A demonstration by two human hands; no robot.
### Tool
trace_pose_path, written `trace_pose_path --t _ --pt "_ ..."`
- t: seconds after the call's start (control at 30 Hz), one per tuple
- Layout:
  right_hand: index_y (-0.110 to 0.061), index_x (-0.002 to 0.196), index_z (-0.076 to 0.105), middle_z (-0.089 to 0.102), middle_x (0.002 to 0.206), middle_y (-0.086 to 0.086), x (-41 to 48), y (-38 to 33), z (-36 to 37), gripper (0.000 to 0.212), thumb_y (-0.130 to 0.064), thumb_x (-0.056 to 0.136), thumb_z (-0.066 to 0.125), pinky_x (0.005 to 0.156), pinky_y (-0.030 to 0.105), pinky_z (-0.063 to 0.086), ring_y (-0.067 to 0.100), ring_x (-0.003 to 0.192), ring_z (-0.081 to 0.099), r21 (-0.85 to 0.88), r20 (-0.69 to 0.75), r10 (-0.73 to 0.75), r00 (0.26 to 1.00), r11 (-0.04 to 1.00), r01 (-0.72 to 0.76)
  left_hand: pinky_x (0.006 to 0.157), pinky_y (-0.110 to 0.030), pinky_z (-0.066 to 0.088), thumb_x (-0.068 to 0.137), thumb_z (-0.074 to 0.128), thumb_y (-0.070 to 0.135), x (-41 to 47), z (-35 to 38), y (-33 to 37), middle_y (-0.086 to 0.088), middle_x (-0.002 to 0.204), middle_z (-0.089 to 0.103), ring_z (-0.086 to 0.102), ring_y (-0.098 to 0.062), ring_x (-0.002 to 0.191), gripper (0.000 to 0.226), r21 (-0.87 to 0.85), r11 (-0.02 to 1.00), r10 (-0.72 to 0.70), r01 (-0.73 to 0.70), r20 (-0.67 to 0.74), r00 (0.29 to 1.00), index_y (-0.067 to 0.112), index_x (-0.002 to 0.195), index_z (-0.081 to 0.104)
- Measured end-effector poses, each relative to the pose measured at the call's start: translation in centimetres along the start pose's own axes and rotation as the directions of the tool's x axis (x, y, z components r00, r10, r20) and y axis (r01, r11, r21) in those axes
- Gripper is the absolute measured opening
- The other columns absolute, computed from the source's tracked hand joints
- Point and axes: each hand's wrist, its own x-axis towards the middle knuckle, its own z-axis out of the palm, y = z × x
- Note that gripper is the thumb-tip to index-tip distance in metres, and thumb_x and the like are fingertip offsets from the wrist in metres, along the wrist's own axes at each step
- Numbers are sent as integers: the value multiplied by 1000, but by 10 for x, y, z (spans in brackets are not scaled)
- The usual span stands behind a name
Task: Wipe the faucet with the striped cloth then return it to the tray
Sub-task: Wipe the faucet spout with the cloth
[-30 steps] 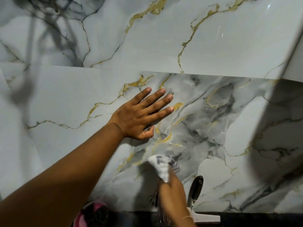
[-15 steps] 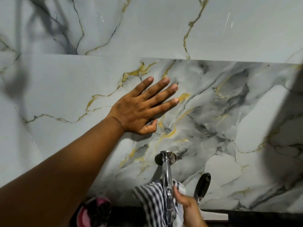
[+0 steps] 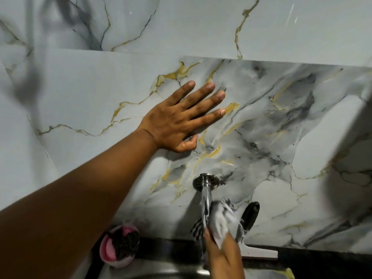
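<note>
A chrome faucet [image 3: 205,190] juts out of the marble wall from a round flange, its pipe running down toward the bottom edge. My right hand [image 3: 222,256] grips the black-and-white striped cloth [image 3: 220,220] and presses it around the right side of the pipe. The cloth is bunched and blurred. My left hand [image 3: 179,119] lies flat on the wall above and left of the faucet, fingers spread, holding nothing. No tray is in view.
A pink bowl [image 3: 107,248] with a dark scrubber in it sits at the counter's back edge, left of the faucet. A black-handled squeegee [image 3: 249,220] with a white blade leans on the wall to the right. The steel sink rim [image 3: 153,270] shows below.
The cloth was up at the flange, slid down the pipe, and now sits bunched against the pipe's right side. The view has tilted down a little. My left hand stays planted on the wall.
</note>
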Motion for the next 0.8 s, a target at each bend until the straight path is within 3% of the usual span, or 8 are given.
trace_pose_path --t 0.07,0.17,0.27,0.37,0.5,0.63,0.73,0.8 --pt "-15 145 42 42 154 10 6 -15 4 64 -11 85 61 120 28 30 21 144 36 -188 -96 -290 952 945 269 125 -55 16 88 42 44 -1 -1 0 -16 165 33 29 -39 154 76 -1 1000 -2 2 2 1000 18 159 33" --pt "-21 151 28 17 164 -2 6 -33 14 78 -26 79 58 123 26 10 18 151 8 -613 -10 -382 924 732 296 126 -55 14 89 41 45 -1 0 0 -15 166 31 27 -38 154 77 5 1000 -3 3 10 1000 19 160 30" --pt "-19 120 69 56 141 -3 -34 -3 20 39 -29 85 55 116 36 25 26 142 19 -764 101 -490 866 519 383 126 -54 13 89 41 45 -2 1 3 -16 166 32 27 -38 154 77 -8 1000 -7 7 -8 1000 18 160 31" --pt "-21 111 75 67 131 -2 -32 -13 14 35 -28 86 52 116 45 17 26 143 32 -814 233 -459 857 391 430 124 -55 18 88 43 43 0 -3 2 -17 164 35 31 -39 153 75 -21 1000 -5 5 -4 1000 16 158 37" --pt "-14 143 43 46 150 3 15 -60 3 70 -24 75 56 125 41 10 25 147 20 -804 202 -362 910 469 365 123 -56 19 87 42 42 0 -3 -1 -17 164 36 32 -40 152 75 -7 1000 -6 6 -2 1000 16 158 37" --pt "-15 123 67 64 136 3 -19 -18 7 51 -21 73 67 115 40 27 30 133 50 -807 129 -373 919 499 316 123 -56 20 87 44 43 -2 -3 3 -16 164 36 32 -39 152 76 -5 1000 -9 9 -20 1000 16 158 37" --pt "-20 104 78 69 127 -4 -44 14 24 49 -16 99 29 111 38 22 29 135 42 -785 169 -472 865 467 408 123 -56 23 86 47 42 -1 -3 3 -16 163 36 33 -39 152 77 -22 1000 -7 6 -27 1000 16 157 38" --pt "-21 100 79 69 128 -3 -31 2 26 41 -19 95 39 113 43 24 28 135 46 -798 194 -462 866 440 413 123 -56 22 86 47 42 0 -3 2 -16 164 36 33 -39 152 77 -11 1000 2 -3 -29 1000 16 157 38"
